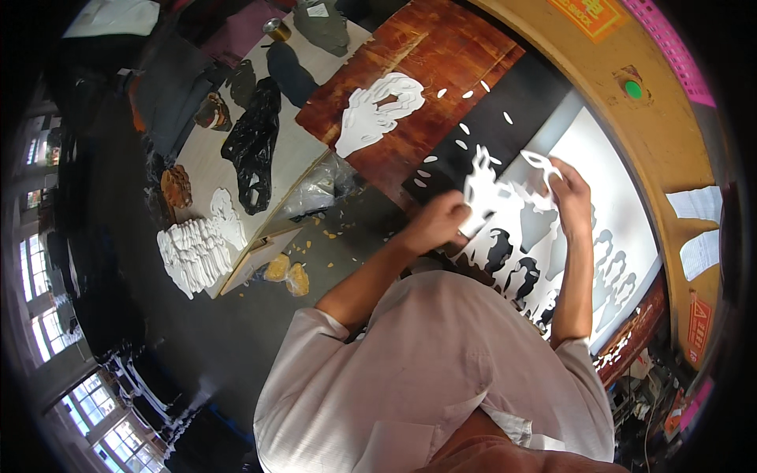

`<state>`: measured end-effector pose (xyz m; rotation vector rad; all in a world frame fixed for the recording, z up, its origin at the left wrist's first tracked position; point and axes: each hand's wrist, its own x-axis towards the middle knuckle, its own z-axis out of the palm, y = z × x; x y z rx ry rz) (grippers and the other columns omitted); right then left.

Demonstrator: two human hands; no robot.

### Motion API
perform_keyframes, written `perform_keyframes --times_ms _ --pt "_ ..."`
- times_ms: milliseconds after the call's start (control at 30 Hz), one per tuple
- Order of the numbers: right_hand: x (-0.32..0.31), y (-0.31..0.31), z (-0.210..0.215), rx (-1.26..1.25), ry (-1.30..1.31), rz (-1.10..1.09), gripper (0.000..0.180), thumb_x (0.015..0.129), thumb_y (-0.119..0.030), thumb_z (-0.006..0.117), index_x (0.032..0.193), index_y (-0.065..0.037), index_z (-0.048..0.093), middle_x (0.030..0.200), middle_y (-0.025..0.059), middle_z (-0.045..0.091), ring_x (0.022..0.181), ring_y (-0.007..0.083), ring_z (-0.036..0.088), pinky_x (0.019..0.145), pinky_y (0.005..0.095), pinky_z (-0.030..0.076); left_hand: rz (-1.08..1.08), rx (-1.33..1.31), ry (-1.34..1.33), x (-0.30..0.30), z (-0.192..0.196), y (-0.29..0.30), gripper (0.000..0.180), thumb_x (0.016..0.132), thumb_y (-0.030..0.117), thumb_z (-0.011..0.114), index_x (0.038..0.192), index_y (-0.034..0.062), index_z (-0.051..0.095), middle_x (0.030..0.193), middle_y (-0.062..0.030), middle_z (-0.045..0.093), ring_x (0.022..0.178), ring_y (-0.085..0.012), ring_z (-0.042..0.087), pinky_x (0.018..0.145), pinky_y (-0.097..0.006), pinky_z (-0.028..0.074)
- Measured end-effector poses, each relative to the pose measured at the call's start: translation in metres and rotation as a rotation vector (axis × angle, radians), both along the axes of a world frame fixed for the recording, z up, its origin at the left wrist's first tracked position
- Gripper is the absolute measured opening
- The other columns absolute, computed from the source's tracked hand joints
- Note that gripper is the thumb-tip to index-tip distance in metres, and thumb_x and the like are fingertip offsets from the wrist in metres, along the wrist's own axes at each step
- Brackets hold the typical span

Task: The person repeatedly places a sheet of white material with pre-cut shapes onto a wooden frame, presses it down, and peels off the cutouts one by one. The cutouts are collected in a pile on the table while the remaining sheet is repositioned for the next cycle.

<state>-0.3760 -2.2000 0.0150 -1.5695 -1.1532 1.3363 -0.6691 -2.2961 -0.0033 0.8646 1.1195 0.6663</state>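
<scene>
My left hand (435, 224) is closed on several thin white cut-out pieces (480, 188), which stick out past its fingers. In my right hand (572, 195) a white looped cut-out piece (538, 161) is pinched between thumb and fingers. Both hands are over a white sheet (593, 151) with shoe-upper-shaped holes punched in it; dark and grey surfaces show through the holes. Small white oval scraps (463, 128) lie on the black surface beyond my left hand. Farther left, a pile of similar white pieces (369, 117) lies on a reddish-brown board (441, 47). Motion blurs the held pieces a little.
A yellow machine frame (661, 162) with a green button (633, 90) curves along the right. At left, a pale table (296, 154) carries a black plastic bag (254, 150), a gold-coloured can (276, 30) and stacked white pieces (193, 254). Yellowish lumps (285, 273) lie below its edge.
</scene>
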Motion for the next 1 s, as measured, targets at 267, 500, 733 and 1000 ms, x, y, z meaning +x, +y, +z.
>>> perform_keyframes --times_ms 267,500,733,1000 --pt "-0.203 0.148 -0.014 0.33 0.021 0.388 0.036 0.098 -0.013 0.07 0.133 -0.006 0.073 0.109 0.0081 0.079 0.093 0.0153 0.071 0.085 0.0313 0.057 0.454 0.201 0.369 -0.166 0.022 0.054 0.031 0.11 0.022 0.058 0.127 -0.0013 0.069 0.099 -0.0067 0.074 0.074 -0.0151 0.071 0.062 -0.031 0.063" --pt "-0.193 0.125 -0.07 0.273 -0.314 0.483 0.04 0.095 -0.018 0.072 0.134 -0.008 0.071 0.111 0.0187 0.077 0.106 0.0269 0.073 0.097 0.0329 0.055 0.196 0.605 1.43 -0.167 -0.03 0.073 0.104 0.075 0.053 0.088 0.158 0.0087 0.044 0.151 -0.0316 0.046 0.136 -0.0554 0.046 0.112 -0.063 0.04" --pt "-0.099 -0.045 -0.072 0.107 -0.112 0.397 0.027 0.097 -0.01 0.07 0.123 -0.001 0.075 0.12 0.0164 0.075 0.108 0.0269 0.071 0.097 0.0349 0.056 0.032 1.075 1.567 -0.131 -0.051 0.185 0.118 0.064 0.071 0.089 0.157 0.0104 0.048 0.149 -0.0336 0.052 0.137 -0.0548 0.049 0.113 -0.06 0.04" --pt "0.054 -0.174 -0.048 0.212 -0.222 -0.108 0.025 0.1 -0.011 0.07 0.125 -0.007 0.076 0.121 0.0133 0.072 0.106 0.0242 0.07 0.092 0.0339 0.056 -0.153 0.944 1.749 -0.097 -0.018 0.203 0.109 0.073 0.062 0.086 0.158 0.0099 0.044 0.143 -0.0307 0.056 0.134 -0.0457 0.055 0.111 -0.053 0.045"
